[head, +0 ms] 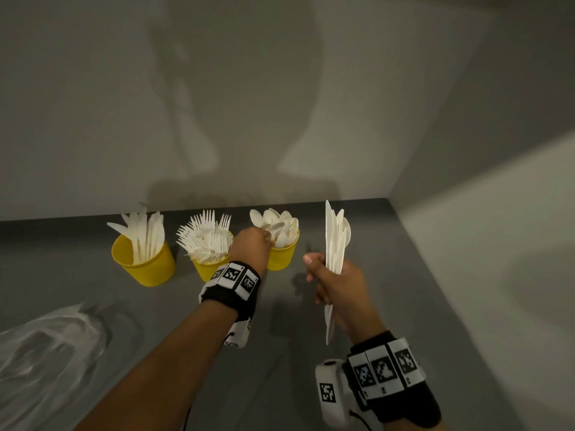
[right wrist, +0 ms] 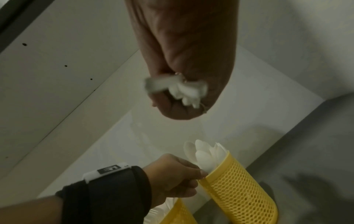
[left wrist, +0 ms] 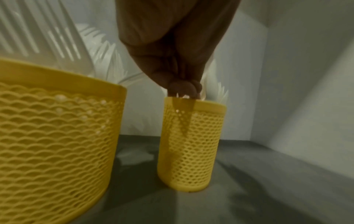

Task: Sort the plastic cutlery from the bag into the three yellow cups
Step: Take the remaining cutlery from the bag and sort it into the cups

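Observation:
Three yellow mesh cups stand in a row by the back wall: the knife cup [head: 146, 269], the fork cup [head: 207, 270] and the spoon cup [head: 284, 258]. My left hand [head: 268, 241] is at the spoon cup's rim, its bunched fingertips pinching a white spoon [head: 277, 228] that stands in the cup. In the left wrist view the fingertips [left wrist: 182, 88] sit right on the spoon cup [left wrist: 191, 144]. My right hand [head: 325, 270] grips an upright bundle of white cutlery [head: 336, 237] to the right of the cups. The right wrist view shows the handle ends [right wrist: 184, 91] sticking out of that fist.
The clear plastic bag [head: 46, 346] lies crumpled at the lower left on the grey surface [head: 280, 368]. White walls close the space at the back and on the right [head: 482, 244]. The fork cup [left wrist: 57, 136] stands close to my left wrist.

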